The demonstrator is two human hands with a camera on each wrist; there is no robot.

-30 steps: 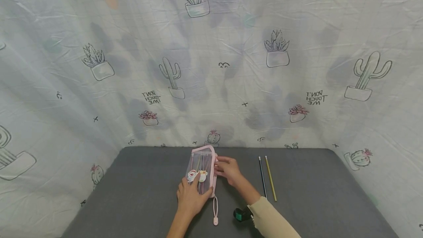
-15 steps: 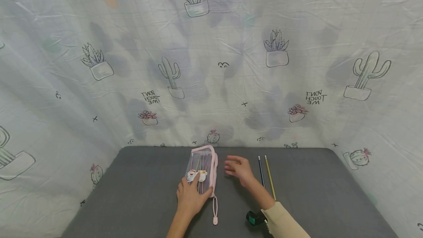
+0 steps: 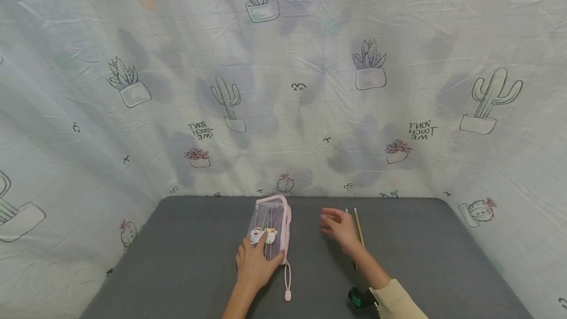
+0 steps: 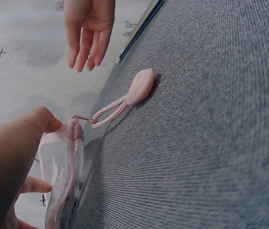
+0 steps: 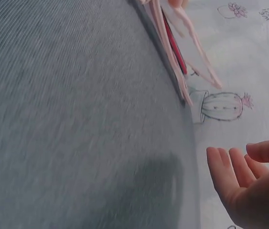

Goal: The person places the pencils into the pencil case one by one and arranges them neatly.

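Observation:
A clear pencil case (image 3: 273, 218) with pink trim lies on the grey table, several thin sticks showing through its clear top. Its pink zip edges stand apart along the right side, as the right wrist view shows. My left hand (image 3: 256, 262) grips the near end of the case, its thumb at the right edge and a finger on the cartoon stickers. To the right, my right hand (image 3: 340, 228) hovers above the table with relaxed fingers, holding nothing. Behind it lie a yellow pencil (image 3: 358, 225) and a dark pencil (image 4: 129, 45), both partly hidden in the head view.
A pink pull loop (image 3: 288, 284) hangs from the case's near corner onto the grey table (image 3: 190, 255). A black wrist strap (image 3: 361, 298) is on my right wrist. A cactus-print curtain (image 3: 283, 112) encloses the table's back and sides.
My right hand has let go of the pencil case's right edge and moved right, towards the pencils. My left hand stays on the case.

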